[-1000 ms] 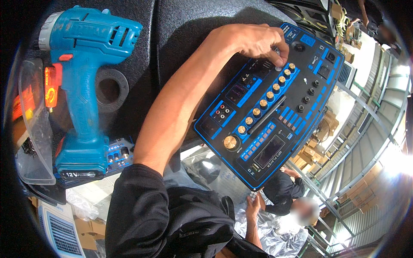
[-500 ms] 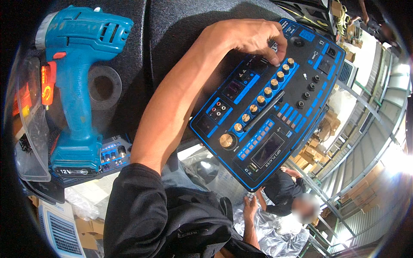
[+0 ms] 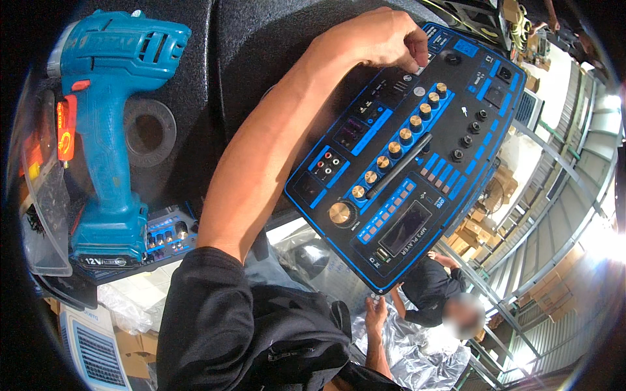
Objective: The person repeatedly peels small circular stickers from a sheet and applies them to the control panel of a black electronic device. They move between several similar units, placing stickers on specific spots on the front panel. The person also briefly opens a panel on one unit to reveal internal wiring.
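A black control panel (image 3: 450, 140) with blue trim lies tilted across the middle, with a row of gold knobs (image 3: 405, 135), a black antenna (image 3: 401, 166) and a dark display. My left hand (image 3: 388, 42) reaches over its upper left edge, thumb and fingertips pinched together at the panel face; what they pinch is hidden. A pale round disc (image 3: 419, 91) shows on the panel just below those fingertips. At the panel's lower corner my right hand (image 3: 375, 316) has its fingers closed on a small piece with pale round dots (image 3: 375, 297).
A teal cordless drill (image 3: 107, 137) lies at the left on a dark textured surface, by a roll of tape (image 3: 150, 132), an orange-handled tool (image 3: 66, 130) and a clear plastic bin (image 3: 42, 228). Another person (image 3: 430, 287) works beyond the panel, near plastic wrap (image 3: 424, 352).
My left hand has moved slightly up and away from the knobs, uncovering the pale round disc on the panel. My right hand stays near the lower corner.
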Motion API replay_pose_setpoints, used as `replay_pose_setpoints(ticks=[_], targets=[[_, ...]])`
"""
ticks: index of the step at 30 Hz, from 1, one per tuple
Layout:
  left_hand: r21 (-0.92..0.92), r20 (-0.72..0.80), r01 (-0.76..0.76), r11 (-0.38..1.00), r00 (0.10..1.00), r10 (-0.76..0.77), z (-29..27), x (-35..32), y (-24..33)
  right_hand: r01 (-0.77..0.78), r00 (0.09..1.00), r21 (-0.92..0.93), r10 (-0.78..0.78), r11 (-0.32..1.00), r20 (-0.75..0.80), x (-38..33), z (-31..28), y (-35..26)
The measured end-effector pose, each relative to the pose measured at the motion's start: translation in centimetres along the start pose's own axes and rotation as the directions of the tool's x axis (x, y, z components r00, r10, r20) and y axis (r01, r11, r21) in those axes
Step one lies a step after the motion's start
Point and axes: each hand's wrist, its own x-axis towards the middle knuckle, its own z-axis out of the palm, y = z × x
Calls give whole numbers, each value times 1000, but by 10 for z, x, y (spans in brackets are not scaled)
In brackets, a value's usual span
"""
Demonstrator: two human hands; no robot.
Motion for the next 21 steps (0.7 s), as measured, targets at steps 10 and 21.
replay_pose_setpoints(ticks=[10, 21], targets=[[3, 39, 95, 996, 995, -95, -6, -2, 10, 15, 999, 7, -15, 1000, 44, 1, 4, 9], [232, 78, -32, 972, 997, 14, -10, 3, 15, 72, 997, 114, -69, 991, -31, -3, 22, 32]])
